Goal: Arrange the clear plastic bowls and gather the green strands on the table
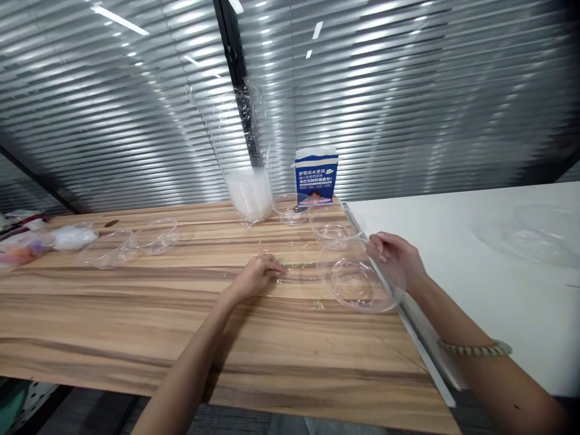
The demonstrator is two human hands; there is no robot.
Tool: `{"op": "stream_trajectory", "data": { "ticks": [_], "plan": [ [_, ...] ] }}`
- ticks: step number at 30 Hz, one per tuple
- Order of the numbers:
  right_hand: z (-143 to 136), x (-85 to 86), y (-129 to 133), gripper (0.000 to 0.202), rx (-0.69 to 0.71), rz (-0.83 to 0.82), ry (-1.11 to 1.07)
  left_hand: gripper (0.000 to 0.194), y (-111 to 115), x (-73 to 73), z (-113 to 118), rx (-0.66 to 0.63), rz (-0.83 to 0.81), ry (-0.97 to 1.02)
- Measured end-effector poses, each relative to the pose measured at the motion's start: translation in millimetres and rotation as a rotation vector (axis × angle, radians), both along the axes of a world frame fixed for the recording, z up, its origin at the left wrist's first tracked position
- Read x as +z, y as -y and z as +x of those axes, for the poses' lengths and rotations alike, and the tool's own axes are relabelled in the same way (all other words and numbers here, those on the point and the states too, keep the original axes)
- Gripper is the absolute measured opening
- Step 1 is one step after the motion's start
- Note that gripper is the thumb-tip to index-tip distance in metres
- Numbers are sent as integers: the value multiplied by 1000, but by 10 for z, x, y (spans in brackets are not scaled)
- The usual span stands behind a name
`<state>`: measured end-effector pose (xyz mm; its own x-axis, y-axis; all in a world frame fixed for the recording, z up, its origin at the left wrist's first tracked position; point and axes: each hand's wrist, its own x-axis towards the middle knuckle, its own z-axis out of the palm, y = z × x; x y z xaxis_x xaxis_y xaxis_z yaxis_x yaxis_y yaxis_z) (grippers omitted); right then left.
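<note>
My right hand [399, 257] grips the rim of a clear plastic bowl [357, 284], which is tilted above the right end of the wooden table. On the tabletop my left hand [260, 273] has its fingers pressed together, and what lies in them, if anything, is too small to make out. Just beyond these fingertips runs a thin greenish strip [296, 264], with small pale shreds around it. Behind the held bowl stand a second clear bowl [338, 226] and a third clear bowl [292, 210].
A stack of clear bowls [250, 194] in an opened plastic bag stands at the back, near a blue carton [316, 178]. More clear bowls [156, 237] and filled bags [72, 237] lie to the left. A white table [453, 223] adjoins the wooden table [136, 326] on the right.
</note>
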<state>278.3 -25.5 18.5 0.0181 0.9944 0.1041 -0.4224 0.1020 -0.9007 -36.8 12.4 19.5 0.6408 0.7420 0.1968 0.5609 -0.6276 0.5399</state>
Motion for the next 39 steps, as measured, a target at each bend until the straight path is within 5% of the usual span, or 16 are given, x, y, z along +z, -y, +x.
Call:
{"op": "stream_trajectory", "data": {
  "ticks": [19, 39],
  "plan": [
    [24, -45, -34, 31, 2, 3, -20, 14, -56, -111, -13, 38, 23, -1],
    [28, -42, -24, 32, -24, -4, 30, 9, -1, -43, 1, 140, 23, -40]
  ]
}}
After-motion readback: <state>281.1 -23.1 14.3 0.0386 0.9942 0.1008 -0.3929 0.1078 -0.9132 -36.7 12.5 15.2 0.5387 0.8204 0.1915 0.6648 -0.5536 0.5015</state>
